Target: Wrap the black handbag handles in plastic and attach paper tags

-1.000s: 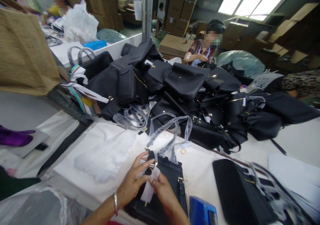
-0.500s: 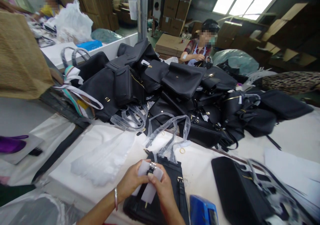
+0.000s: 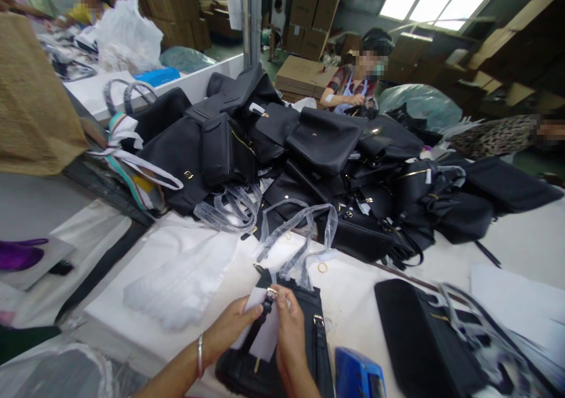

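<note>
A black handbag lies flat on the white table in front of me, its plastic-wrapped handles stretched away from me. On its front, a black buckled strap has a piece of white paper beneath it. My left hand, with a silver bangle at the wrist, pinches the paper and strap from the left, thumb on top. My right hand closes on the silver buckle at the strap's upper end. A second buckle strap runs down the bag's right side.
Black bags are heaped across the table beyond. To the right are a blue tool-like object and another black bag. White tissue lies left, and a gold ring beyond the handbag. A co-worker handles something behind the heap.
My right hand has shifted up and right, its fingers moving from the strap's middle to the buckle. My left thumb now presses on the strap. The paper has tilted.
</note>
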Tool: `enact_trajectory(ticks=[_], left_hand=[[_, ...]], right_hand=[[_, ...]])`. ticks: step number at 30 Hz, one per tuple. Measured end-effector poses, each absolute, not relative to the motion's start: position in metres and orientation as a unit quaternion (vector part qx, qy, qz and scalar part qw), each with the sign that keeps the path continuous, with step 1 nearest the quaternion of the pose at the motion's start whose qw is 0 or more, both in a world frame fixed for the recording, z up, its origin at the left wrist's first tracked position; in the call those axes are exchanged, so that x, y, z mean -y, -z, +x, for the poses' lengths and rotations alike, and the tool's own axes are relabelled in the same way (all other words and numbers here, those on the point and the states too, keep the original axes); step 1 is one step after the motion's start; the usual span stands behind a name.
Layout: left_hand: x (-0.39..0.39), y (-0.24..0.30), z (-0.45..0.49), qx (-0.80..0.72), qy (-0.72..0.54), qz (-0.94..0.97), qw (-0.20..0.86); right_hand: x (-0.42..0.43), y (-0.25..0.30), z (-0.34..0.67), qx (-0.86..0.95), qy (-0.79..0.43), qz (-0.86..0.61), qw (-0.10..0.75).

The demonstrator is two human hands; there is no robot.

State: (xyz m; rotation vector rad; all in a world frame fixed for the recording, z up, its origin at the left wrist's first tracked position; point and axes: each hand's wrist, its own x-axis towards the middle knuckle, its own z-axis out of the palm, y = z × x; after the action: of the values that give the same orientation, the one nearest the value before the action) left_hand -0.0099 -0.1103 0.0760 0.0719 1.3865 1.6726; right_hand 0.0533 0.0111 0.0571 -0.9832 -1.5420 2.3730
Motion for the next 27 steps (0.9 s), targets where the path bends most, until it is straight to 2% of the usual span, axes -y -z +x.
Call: enact_trajectory(ticks=[15, 22, 27], left_hand=[[0.1048, -0.0761, -0.0151, -0.579, -0.679, 0.038, 0.449], [0.1057, -0.0777, -0.0192, -0.618, -0.649, 0.043, 0.442], [0.1044, -0.0771, -0.0098, -0.689, -0.612, 0.086, 0.379]], right_hand=[[-0.008, -0.0533, 0.0479, 0.531, -0.768, -0.346, 0.087], [-0.0127, -0.058, 0.0497, 0.597, -0.74, -0.304, 0.056], [-0.0157, -0.0619, 0.0489, 0.653, -0.695, -0.297, 0.054]])
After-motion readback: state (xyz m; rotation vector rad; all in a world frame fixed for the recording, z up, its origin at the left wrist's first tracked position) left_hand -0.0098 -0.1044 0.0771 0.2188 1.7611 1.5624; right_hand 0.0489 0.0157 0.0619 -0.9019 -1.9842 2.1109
